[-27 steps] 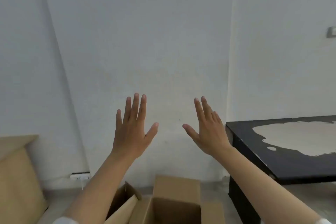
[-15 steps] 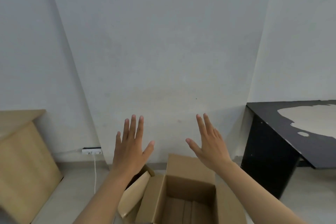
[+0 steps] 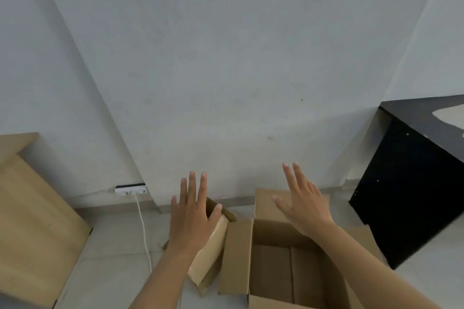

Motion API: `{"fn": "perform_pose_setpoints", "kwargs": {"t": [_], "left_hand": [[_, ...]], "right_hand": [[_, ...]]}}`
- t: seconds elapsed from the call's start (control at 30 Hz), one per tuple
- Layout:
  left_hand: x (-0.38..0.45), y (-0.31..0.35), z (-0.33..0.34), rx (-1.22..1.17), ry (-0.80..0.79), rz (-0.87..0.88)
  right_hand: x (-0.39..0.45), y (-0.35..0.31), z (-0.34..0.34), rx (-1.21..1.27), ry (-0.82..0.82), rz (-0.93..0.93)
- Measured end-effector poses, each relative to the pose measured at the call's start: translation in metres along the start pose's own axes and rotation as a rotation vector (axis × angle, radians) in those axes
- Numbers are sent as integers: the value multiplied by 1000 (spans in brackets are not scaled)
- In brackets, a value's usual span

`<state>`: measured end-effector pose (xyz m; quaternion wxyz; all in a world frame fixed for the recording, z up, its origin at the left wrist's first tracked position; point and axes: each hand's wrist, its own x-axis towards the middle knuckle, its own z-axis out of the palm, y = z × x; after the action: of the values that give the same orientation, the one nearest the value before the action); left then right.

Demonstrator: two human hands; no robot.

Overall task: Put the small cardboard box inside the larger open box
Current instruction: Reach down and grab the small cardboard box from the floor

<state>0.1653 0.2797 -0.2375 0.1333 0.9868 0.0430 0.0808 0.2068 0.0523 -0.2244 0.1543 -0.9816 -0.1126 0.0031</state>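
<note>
The larger open box (image 3: 266, 236) stands on the floor at the bottom centre, its flaps spread and its inside bare. A small cardboard box (image 3: 209, 256) leans tilted against its left flap, partly hidden by my left hand. My left hand (image 3: 192, 218) hovers above the small box, fingers spread, holding nothing. My right hand (image 3: 302, 206) floats over the back flap of the larger box, also spread and holding nothing.
A light wooden cabinet (image 3: 30, 221) stands at the left. A black table (image 3: 411, 183) stands at the right, close to the larger box. A white power strip (image 3: 130, 189) with a cable (image 3: 144, 231) lies by the wall. Grey wall ahead.
The view has tilted down, showing more of the floor and both boxes. Both hands have dropped lower, toward the boxes, still spread.
</note>
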Motion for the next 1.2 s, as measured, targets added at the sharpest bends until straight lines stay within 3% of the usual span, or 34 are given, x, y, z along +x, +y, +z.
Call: {"fn": "perform_pose_setpoints", "kwargs": {"t": [0.33, 0.47, 0.73, 1.2], "left_hand": [[67, -59, 122, -35, -158, -83], [87, -82, 160, -32, -138, -68], [131, -187, 298, -9, -167, -172], [91, -304, 482, 35, -148, -636]], "right_hand": [[100, 0, 113, -9, -144, -25], [138, 7, 156, 3, -156, -41], [238, 18, 319, 12, -243, -64], [329, 26, 550, -69, -354, -88]]}}
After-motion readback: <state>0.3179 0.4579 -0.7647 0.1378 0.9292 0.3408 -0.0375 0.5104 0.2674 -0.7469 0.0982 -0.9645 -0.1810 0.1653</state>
